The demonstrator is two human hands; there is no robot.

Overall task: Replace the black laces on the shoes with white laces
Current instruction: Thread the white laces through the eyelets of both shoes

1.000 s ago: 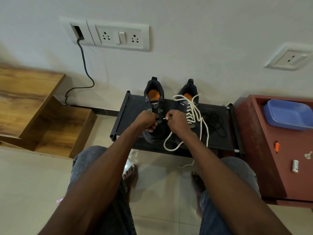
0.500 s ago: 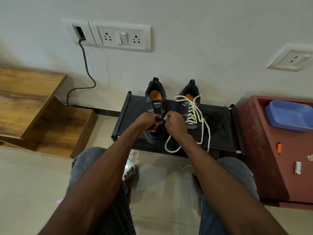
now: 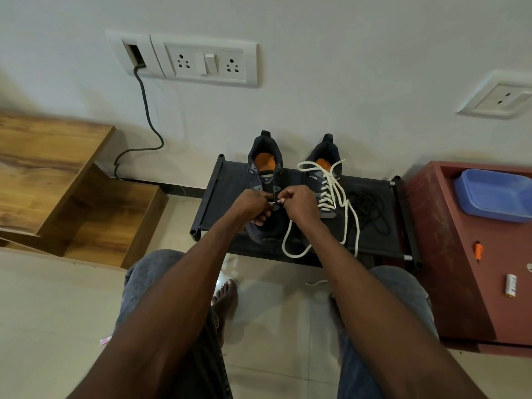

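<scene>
Your blue tray [image 3: 495, 194] sits on the red cabinet [image 3: 449, 254] at far right; what it holds you cannot tell. On the black shoe rack [image 3: 218, 191], the left shoe [image 3: 266, 180] has bare eyelets, and your left hand [image 3: 253, 204] and right hand [image 3: 299, 203] each pinch an end of the white lace [image 3: 288, 243] over it. The right shoe [image 3: 324, 174] is already laced white. Black laces [image 3: 371, 208] lie piled beside it. Beyond, white wall; below, tiled floor.
</scene>
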